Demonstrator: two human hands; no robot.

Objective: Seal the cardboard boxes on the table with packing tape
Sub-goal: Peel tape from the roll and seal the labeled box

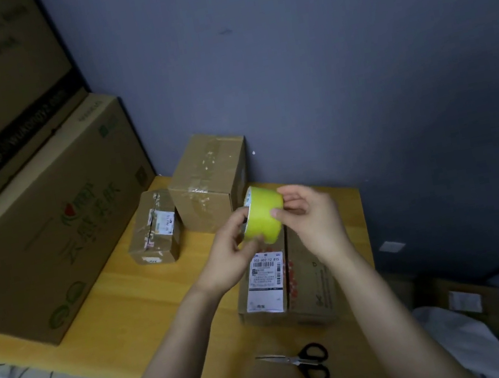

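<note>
We hold the roll of yellow packing tape in the air between both hands, just above the far end of the nearest cardboard box, the one with the white shipping label. Our left hand grips the roll by its near rim, fingers curled round it. Our right hand pinches at the roll's outer face with thumb and fingertips, and we judge it is feeling for the loose end. No strip is drawn off yet, and no yellow tape shows on any box, so sealing with this roll looks not yet begun. The nearest box shows a dark seam between its top flaps with nothing across it. The tall box by the wall carries shiny clear tape over its top and down its front. The small box beside it has crumpled clear tape and a seam that looks split, though we cannot tell whether either one counts as done. The scissors lie untouched on the table, near its front edge. Nearly everything seems left: free the end, lay the strips, cut them.
</note>
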